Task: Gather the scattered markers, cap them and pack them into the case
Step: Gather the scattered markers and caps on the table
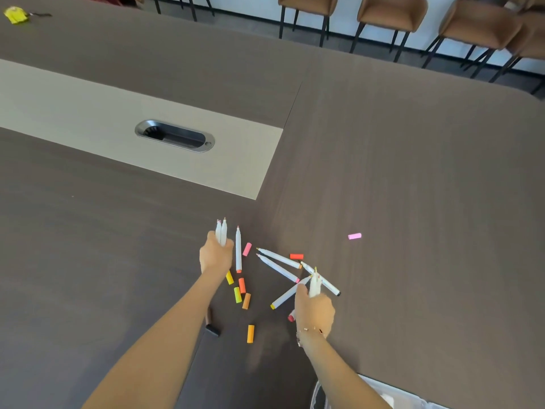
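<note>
White uncapped markers lie scattered on the dark table (398,172). My left hand (215,255) grips two markers (221,234) tips up; another marker (238,249) lies just to its right. My right hand (314,312) holds a few markers (314,283) upright. Three loose markers (278,258) fan out on the table by that hand. Loose caps lie between my hands: yellow (229,277), orange (246,301), pink (247,249), red (296,256). A pink cap (354,236) lies apart to the right. A clear case (383,394) shows partly at the bottom edge.
A dark cap (211,330) lies under my left forearm. A beige strip with an oval cable port (174,136) runs across the table. Brown chairs (392,10) line the far side. A yellow object (16,14) sits at the far left corner.
</note>
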Demonstrator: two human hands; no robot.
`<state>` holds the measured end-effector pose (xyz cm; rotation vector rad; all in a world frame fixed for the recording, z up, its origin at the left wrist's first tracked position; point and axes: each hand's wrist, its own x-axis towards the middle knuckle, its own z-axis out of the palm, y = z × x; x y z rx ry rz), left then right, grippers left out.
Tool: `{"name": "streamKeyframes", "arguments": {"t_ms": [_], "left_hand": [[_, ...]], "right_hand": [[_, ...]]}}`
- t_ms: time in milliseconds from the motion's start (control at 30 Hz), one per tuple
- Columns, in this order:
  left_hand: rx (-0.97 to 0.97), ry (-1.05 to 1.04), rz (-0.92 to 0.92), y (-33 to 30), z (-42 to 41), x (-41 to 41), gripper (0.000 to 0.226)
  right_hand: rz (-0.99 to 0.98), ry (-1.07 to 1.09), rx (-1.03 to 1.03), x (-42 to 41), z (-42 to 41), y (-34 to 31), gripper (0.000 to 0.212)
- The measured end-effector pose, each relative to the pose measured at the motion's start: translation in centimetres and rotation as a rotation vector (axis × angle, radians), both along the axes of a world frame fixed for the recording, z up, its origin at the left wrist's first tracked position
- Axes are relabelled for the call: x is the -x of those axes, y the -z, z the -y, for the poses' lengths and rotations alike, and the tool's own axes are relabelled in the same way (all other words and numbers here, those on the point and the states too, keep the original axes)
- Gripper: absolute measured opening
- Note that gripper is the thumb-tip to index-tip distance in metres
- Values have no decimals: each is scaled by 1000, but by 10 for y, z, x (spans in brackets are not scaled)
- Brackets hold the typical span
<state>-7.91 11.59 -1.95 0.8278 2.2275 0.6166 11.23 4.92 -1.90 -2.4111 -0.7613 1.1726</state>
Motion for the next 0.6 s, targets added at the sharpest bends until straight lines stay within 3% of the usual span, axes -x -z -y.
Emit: {"name": "streamKeyframes", "arguments": {"t_ms": [167, 367, 467, 600], "left_hand": [[-1, 66, -40, 8, -12, 2, 29], [43, 70, -49, 17, -18, -11, 37], [99, 99, -39, 23, -18, -15, 36], [144, 119, -77, 24, -22, -20, 35]], "right_hand": [[170, -361, -178, -42, -22, -1, 25], [427, -952, -61, -75, -54, -4, 31], [488, -1032, -20, -72, -61, -2, 29], [486, -968, 18, -69, -64, 2, 17]]}}
